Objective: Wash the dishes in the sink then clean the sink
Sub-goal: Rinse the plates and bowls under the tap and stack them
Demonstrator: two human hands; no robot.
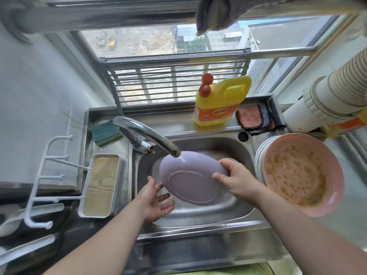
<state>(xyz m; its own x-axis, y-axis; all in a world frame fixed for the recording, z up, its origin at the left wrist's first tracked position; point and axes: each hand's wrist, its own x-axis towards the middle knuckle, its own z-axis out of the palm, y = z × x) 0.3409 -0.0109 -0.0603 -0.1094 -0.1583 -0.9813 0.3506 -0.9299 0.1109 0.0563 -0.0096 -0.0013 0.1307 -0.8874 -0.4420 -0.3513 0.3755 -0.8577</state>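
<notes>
One lilac plate (190,179) over the sink (198,221), underside toward me, long axis running from tap (147,133) down-right, my right hand (236,179) pinching its far-right rim, my left hand (156,197) open, fingers spread beside its lower-left edge, one pink bowl (301,173) right of my grip.

The only lettering in view is on the yellow plastic detergent bottle with an orange pump cap (220,102), which stands on the steel ledge (178,124) behind the stainless steel sink (198,217), just beside the folded orange and grey cloths (256,119). Its orange label (215,114) bears a red emblem with large characters in the middle, a smaller mark near the upper left corner and rows of fine print below. All of it is too small and blurred to make out, so no word, brand or number can be read. Nothing else in view carries writing.
</notes>
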